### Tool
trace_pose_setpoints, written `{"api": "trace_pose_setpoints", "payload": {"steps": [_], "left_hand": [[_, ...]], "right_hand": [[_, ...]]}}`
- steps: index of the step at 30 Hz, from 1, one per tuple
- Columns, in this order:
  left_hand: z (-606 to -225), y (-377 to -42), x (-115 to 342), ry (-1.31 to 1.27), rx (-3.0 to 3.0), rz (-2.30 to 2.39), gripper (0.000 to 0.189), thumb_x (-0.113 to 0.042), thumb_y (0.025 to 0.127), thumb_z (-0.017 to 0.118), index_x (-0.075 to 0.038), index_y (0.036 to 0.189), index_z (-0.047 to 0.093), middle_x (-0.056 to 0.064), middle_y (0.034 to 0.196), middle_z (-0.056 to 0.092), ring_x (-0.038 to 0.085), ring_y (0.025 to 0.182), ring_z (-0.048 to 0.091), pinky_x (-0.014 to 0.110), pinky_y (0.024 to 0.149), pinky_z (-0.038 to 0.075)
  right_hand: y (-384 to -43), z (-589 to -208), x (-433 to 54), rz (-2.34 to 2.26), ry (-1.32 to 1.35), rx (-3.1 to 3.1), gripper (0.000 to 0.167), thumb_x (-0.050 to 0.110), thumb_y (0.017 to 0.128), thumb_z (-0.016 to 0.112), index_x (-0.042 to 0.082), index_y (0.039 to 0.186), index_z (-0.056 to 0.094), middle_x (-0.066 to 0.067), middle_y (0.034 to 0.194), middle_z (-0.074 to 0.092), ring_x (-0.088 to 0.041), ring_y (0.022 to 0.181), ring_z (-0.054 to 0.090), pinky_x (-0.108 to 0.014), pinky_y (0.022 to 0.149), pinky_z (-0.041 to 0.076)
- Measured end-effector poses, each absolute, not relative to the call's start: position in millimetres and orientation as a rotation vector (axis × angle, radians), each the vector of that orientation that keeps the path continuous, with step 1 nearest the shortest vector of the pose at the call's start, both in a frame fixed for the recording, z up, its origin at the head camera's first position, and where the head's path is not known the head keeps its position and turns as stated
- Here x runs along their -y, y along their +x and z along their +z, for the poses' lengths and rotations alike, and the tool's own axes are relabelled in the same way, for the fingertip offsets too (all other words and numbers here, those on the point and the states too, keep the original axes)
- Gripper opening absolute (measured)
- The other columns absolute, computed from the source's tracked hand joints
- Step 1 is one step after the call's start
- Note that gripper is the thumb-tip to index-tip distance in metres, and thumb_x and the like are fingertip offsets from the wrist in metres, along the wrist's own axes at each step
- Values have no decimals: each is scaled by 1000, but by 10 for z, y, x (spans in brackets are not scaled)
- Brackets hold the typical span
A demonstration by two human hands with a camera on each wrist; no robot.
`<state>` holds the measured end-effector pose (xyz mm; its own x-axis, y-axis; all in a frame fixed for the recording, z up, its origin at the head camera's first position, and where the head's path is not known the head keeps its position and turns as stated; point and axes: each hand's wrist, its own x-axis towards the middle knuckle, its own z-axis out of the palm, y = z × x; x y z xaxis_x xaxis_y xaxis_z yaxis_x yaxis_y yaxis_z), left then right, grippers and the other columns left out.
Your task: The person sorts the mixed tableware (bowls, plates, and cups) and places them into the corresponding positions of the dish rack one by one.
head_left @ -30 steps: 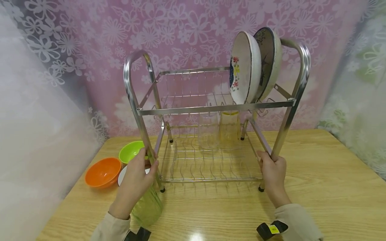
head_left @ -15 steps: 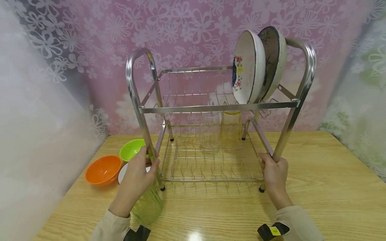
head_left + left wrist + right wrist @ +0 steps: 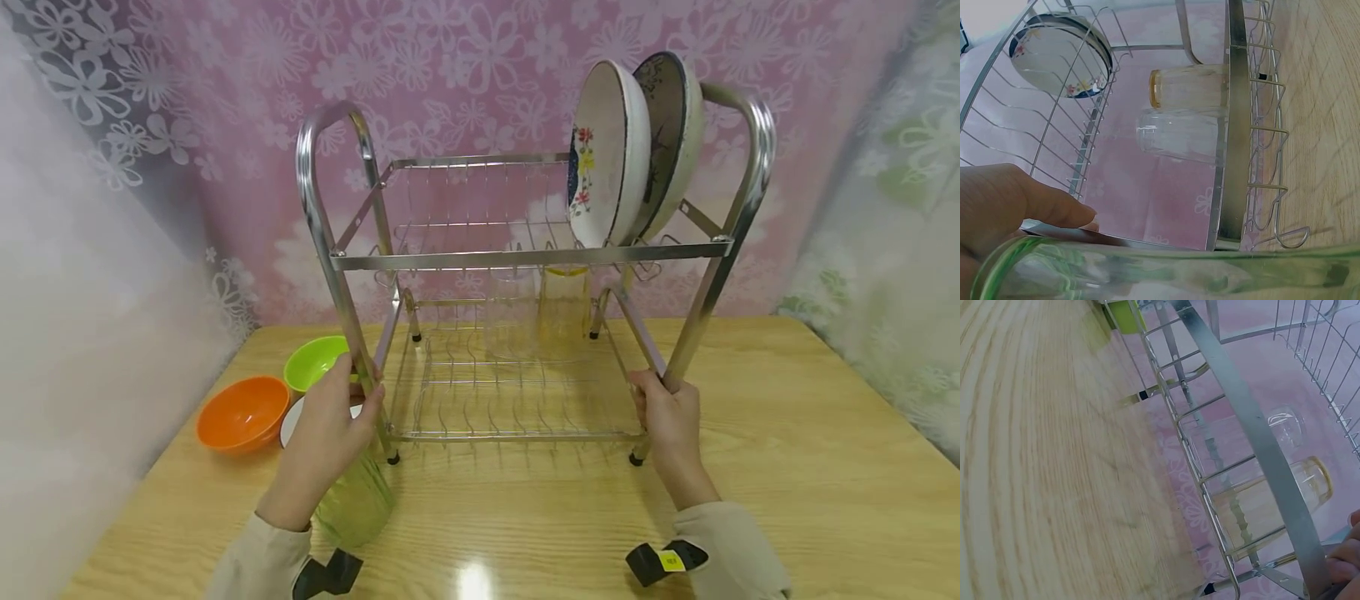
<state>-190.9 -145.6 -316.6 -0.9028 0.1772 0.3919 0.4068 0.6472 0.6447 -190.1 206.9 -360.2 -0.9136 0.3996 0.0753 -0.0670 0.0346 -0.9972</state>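
A two-tier metal dish rack (image 3: 525,258) stands on the wooden table. My left hand (image 3: 322,442) grips its left front post, thumb on the near side. On the opposite side my right hand (image 3: 675,425) holds the right front post low down. Two bowls lean on edge in the upper tier, a flower-patterned white bowl (image 3: 636,158) and a dark-rimmed bowl (image 3: 681,150) behind it. Below them, a clear glass (image 3: 512,317) and a yellow glass (image 3: 564,312) stand at the back of the lower tier. A green glass (image 3: 1166,275) crosses the bottom of the left wrist view.
Left of the rack sit an orange bowl (image 3: 243,414), a lime-green bowl (image 3: 313,362) and a white dish (image 3: 290,423) partly hidden by my left hand. The green glass is on the table beside my left wrist. A pink floral curtain (image 3: 465,75) hangs behind.
The head view has shifted slightly, so everything in it sits a little higher and further left. Both hands keep their hold on the rack, which stays in place on the table.
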Motion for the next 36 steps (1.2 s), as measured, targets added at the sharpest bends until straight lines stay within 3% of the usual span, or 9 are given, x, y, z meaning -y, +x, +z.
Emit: {"api": "trace_pose_setpoints", "payload": {"steps": [11, 20, 31, 34, 36], "left_hand": [[-3152, -1944, 1447, -460, 2581, -1112, 26, -1, 92, 61, 6, 113, 49, 21, 107, 58, 36, 94, 67, 45, 80, 58], [-3039, -1888, 1484, -431, 2571, -1048, 46, -1, 92, 61, 11, 131, 40, 24, 116, 55, 38, 103, 63, 47, 86, 56], [-3035, -1623, 1707, -504, 2645, -866, 37, -13, 93, 65, 5, 123, 55, 19, 117, 63, 39, 106, 60, 55, 88, 51], [-3081, -1575, 1771, -487, 2571, -859, 30, -12, 92, 66, 3, 117, 60, 16, 113, 65, 36, 102, 63, 52, 88, 52], [-3128, -1534, 1823, -452, 2514, -896, 24, -11, 91, 67, 0, 113, 62, 11, 109, 67, 29, 101, 66, 38, 90, 54]], "right_hand": [[-1898, -3559, -2097, 1961, -212, 2039, 47, 11, 98, 49, 11, 53, 35, 4, 45, 28, -10, 42, 21, -30, 41, 16], [-1918, -3578, -2058, 1936, -213, 2027, 48, 10, 98, 50, 11, 52, 35, 5, 43, 29, -7, 40, 24, -26, 38, 18], [-1891, -3623, -2121, 1920, -127, 2069, 47, 9, 99, 47, 9, 54, 32, 3, 45, 28, -10, 41, 22, -31, 38, 16], [-1905, -3625, -2130, 1922, -108, 2065, 47, 10, 99, 47, 9, 54, 32, 3, 46, 28, -10, 41, 22, -30, 38, 17], [-1911, -3630, -2132, 1914, -99, 2076, 47, 11, 100, 47, 8, 55, 32, 3, 46, 28, -10, 41, 22, -29, 38, 18]]}}
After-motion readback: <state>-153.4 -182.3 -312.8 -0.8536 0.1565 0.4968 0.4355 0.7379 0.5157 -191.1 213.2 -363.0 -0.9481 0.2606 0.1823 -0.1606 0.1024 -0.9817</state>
